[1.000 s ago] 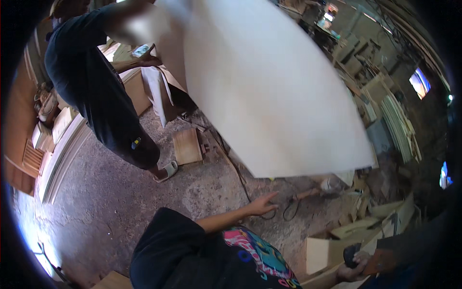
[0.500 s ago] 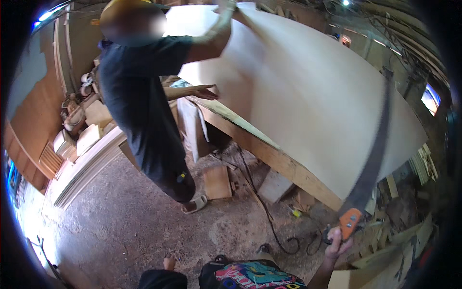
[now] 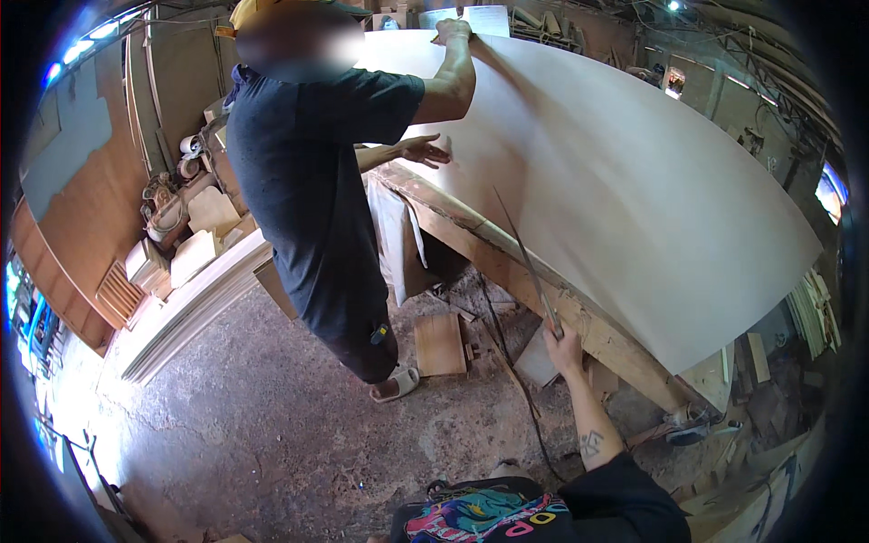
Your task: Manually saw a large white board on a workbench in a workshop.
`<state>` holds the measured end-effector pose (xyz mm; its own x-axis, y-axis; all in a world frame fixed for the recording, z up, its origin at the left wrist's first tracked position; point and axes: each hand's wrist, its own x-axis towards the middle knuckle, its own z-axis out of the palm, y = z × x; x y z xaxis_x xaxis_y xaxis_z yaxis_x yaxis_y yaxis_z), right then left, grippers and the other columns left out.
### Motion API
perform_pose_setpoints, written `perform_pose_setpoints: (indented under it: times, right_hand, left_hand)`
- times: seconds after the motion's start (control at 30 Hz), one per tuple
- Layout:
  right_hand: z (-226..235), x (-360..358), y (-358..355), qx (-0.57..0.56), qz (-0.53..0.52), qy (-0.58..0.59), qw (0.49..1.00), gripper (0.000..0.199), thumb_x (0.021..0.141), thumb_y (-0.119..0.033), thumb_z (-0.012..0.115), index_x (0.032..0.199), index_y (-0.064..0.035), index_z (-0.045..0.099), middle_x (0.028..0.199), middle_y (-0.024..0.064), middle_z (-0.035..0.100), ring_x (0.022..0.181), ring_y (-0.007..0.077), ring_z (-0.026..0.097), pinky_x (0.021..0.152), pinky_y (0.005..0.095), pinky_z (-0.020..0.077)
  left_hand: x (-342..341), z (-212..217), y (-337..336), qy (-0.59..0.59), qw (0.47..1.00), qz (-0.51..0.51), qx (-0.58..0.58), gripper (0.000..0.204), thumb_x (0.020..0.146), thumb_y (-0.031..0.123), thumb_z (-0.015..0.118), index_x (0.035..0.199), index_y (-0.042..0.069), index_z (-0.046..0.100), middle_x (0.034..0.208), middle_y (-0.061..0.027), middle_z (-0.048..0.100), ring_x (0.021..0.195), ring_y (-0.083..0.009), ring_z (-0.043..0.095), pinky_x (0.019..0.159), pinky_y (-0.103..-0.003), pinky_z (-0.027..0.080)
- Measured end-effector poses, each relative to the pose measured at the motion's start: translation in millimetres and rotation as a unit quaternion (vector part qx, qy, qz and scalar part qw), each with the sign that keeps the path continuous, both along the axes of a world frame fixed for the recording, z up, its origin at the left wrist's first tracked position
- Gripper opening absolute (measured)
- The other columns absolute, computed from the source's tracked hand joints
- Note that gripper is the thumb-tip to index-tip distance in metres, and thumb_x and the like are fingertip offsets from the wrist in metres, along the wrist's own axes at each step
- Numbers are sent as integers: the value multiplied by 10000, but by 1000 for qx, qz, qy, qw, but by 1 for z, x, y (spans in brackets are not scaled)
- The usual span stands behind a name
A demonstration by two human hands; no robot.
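Note:
My right hand (image 3: 563, 348) is closed round the handle of a handsaw, with the forearm reaching up from the lower right. The thin saw blade (image 3: 528, 256) is seen nearly edge-on. It points up and left, in front of a timber bench beam (image 3: 597, 330) and a large pale sheet (image 3: 625, 199). I cannot tell whether the blade touches either. A co-worker's raised hand (image 3: 453, 33) grips the sheet's far edge. Their other hand (image 3: 425, 150) is held out with fingers extended, close to the sheet. My left hand is out of view.
The co-worker (image 3: 308, 190) stands at the bench's left end. On the floor are a wooden block (image 3: 441, 344) and a dark cable (image 3: 525, 389). Stacked boards (image 3: 195, 308) lie at left, with offcuts (image 3: 760, 362) at right.
My right hand has swung up and left with the handsaw, turning the blade from broad side to nearly edge-on. More of the bench's top edge shows along the sheet.

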<state>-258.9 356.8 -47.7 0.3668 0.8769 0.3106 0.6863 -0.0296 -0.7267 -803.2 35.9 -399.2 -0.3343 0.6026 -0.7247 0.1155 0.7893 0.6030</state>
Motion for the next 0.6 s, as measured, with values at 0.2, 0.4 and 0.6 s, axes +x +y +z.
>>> perform_pose_setpoints:
  times: [0.2,0.4,0.6]
  right_hand:
    - [-3,5,71,41,44,-17,998,295,847,-208,640,1090,-42,656,742,180,651,680,326,647,621,428,469]
    - [-2,26,123,40,112,9,993,308,837,-216,645,1059,-5,658,704,164,643,663,332,636,614,441,456]
    - [-9,44,174,7,78,45,996,257,806,-204,659,950,8,633,805,236,659,810,388,669,715,461,484]
  left_hand:
    - [52,0,-25,-27,997,22,-69,315,866,327,609,832,26,699,627,-68,623,555,-186,611,482,-320,468]
    - [101,34,0,-28,994,97,34,243,920,234,588,929,14,691,801,-52,669,674,-150,614,595,-296,484]
    - [131,17,-32,30,1000,4,-3,360,899,337,634,1098,48,716,782,-80,684,648,-167,633,553,-312,483]
